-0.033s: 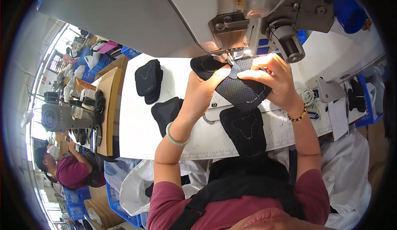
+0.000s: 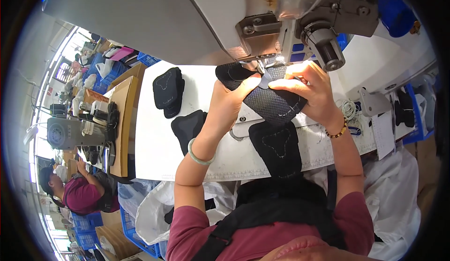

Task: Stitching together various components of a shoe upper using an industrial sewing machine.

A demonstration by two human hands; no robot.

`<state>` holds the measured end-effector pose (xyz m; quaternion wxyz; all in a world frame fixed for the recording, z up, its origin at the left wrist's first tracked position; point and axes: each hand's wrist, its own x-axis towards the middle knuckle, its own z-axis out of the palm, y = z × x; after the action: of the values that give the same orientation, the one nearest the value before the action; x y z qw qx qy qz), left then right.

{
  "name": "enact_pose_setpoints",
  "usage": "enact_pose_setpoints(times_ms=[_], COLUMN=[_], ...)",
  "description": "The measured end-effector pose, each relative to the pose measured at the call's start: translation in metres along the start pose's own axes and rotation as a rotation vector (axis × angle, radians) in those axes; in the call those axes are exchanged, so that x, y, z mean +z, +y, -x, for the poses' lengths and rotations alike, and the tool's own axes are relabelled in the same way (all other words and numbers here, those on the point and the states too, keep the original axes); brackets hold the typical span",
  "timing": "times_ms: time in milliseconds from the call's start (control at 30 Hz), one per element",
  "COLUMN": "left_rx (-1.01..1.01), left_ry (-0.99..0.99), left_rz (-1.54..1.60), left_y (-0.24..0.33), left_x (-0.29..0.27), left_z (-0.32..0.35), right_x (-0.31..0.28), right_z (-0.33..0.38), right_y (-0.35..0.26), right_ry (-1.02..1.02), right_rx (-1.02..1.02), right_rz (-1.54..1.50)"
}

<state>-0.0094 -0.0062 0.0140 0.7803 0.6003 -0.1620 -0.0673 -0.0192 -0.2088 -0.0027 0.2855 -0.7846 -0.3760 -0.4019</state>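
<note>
Under the needle area of a sewing machine (image 2: 260,57) lies a black mesh fabric piece (image 2: 274,104). A small grey patch (image 2: 265,80) sits on it close to the presser foot. My left hand (image 2: 228,99) grips the fabric's left side, its thumb beside the patch. From the right, my right hand (image 2: 311,90) pinches the same fabric, thumb near the patch and fingers curled. Another black padded piece with light stitching (image 2: 276,148) hangs toward the table's front edge, just below the held fabric.
On the white table (image 2: 154,143), a stack of black pieces (image 2: 168,90) and more dark pieces (image 2: 188,129) lie left. Coiled white cord (image 2: 346,108) and a paper sheet (image 2: 383,134) are right. A cardboard box (image 2: 125,134) borders the left; a person (image 2: 86,190) sits beyond.
</note>
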Motion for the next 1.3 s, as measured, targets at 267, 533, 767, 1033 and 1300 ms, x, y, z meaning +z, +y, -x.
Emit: enact_pose_setpoints(times_ms=[267, 533, 767, 1033, 1300], left_rx=[-0.106, -0.085, -0.032, -0.085, -0.025], left_ry=[-0.028, -0.097, -0.020, 0.038, 0.041], left_rz=[0.096, 0.139, 0.174, 0.177, 0.224], left_y=[0.004, -0.006, -0.009, -0.011, -0.013], left_x=[-0.011, -0.020, -0.017, -0.017, -0.010], left_z=[-0.010, -0.020, -0.020, -0.020, -0.015], right_x=[0.008, 0.012, 0.012, 0.012, 0.009], right_z=[0.004, 0.003, 0.007, 0.012, 0.012], right_y=[-0.018, -0.021, -0.019, -0.018, -0.016], right_ry=[0.017, 0.055, 0.058, 0.101, 0.096], right_rx=[0.031, 0.040, 0.013, -0.172, -0.139], right_rz=[0.125, 0.216, 0.248, 0.367, 0.344])
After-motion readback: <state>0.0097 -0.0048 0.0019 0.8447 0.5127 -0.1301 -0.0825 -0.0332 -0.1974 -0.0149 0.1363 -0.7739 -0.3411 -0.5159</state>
